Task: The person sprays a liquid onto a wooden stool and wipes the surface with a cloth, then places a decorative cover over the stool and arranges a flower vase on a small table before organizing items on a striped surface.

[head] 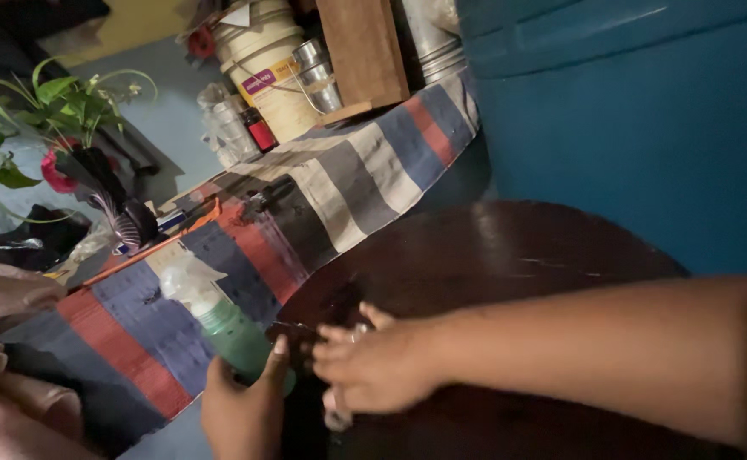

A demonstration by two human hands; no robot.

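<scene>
One green spray bottle (220, 319) sits wrapped in the left hand (241, 409); just beside, the right hand (373, 366) curls on one round dark table (510, 255), its hold unclear.

Left hand (241, 409) cut off at bottom edge.

Both arms are bare, with no sleeve in view. The right hand (373, 366), beside the dark round table (510, 255), wears what may be a ring, though the dim light blurs it. The left hand (241, 413) shows short, pale nails.
</scene>
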